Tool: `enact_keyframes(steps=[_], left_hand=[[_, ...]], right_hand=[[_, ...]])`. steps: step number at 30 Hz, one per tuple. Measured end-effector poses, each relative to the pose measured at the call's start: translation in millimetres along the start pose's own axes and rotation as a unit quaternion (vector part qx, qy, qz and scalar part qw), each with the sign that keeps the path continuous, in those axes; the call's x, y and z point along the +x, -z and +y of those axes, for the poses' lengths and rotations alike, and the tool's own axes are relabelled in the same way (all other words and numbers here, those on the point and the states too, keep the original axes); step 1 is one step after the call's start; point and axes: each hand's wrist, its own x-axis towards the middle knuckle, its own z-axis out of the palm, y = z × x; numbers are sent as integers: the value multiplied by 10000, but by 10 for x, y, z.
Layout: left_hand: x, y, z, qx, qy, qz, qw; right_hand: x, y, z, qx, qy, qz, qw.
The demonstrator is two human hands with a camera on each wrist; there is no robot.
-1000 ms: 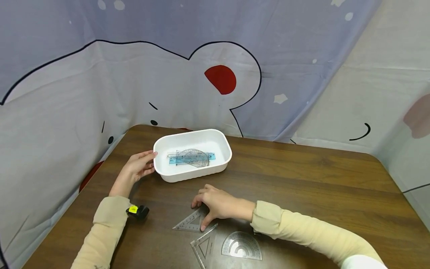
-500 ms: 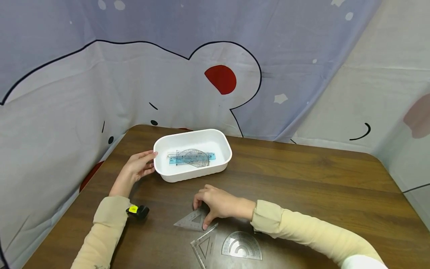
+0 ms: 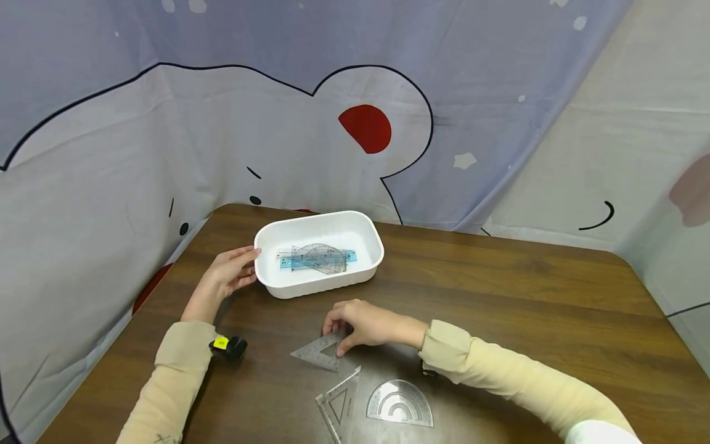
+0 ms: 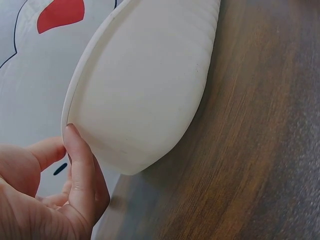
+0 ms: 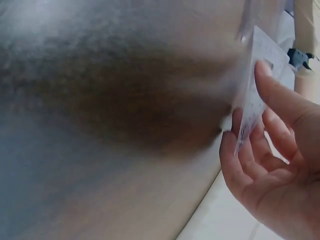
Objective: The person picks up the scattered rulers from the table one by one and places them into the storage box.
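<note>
In the head view my left hand [image 3: 228, 271] pinches the left end of a white plastic tub [image 3: 318, 288], and the left wrist view shows thumb and fingers at its rim. Inside the tub lie a clear protractor [image 3: 334, 264] and blue-tinted and clear rulers [image 3: 350, 255]. My right hand [image 3: 366, 324] grips a clear set square [image 3: 307, 354] by its right side, thumb on one face and fingers behind. It is tilted up off the table in the right wrist view. Just below it on the table lies a second clear set square [image 3: 326, 412].
Another clear protractor [image 3: 378, 404] lies flat to the right of the second set square. The brown wooden table [image 3: 499, 296] ends at a patterned cloth [image 3: 471, 92] behind and at the left. A black wrist camera [image 3: 235, 348] sits by the left cuff.
The right hand has lifted the set square from the table and brought it slightly up and to the right in the head view. The left hand and tub have stayed in place.
</note>
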Motion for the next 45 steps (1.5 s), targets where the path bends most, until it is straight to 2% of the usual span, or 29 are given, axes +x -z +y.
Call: enact_keyframes(steps=[4,9,13,17,28,32,37,42,45], left_hand=[[-6,-7,11,54,-1,39,10000],[-18,-14,14,73,-13,41,10000],[-29,-18,14,85,-31,66,9999],[-23,-16,12,94,-14,107,9999],[-3,-13,-4,118,-36,118,9999],[3,-5,-9,149,-45,139,9998],[-5,-7,-1,95,-52,106,9999],[-16,-15,14,93,-35,119,9999],[-15,-17,18,90,-39,131,9999]], right_hand=[[10,59,46,698,-80,-326,9970],[23,118,132,1464,-216,-678,9867],[34,151,187,2175,-391,-897,9711],[40,184,208,2794,-583,-934,9539],[98,361,208,3617,-618,-646,9280],[130,452,199,3620,-583,-380,9296],[198,589,196,3600,-788,-59,9296],[281,699,223,3657,-1073,203,9243],[348,747,240,3764,-1246,471,9168]])
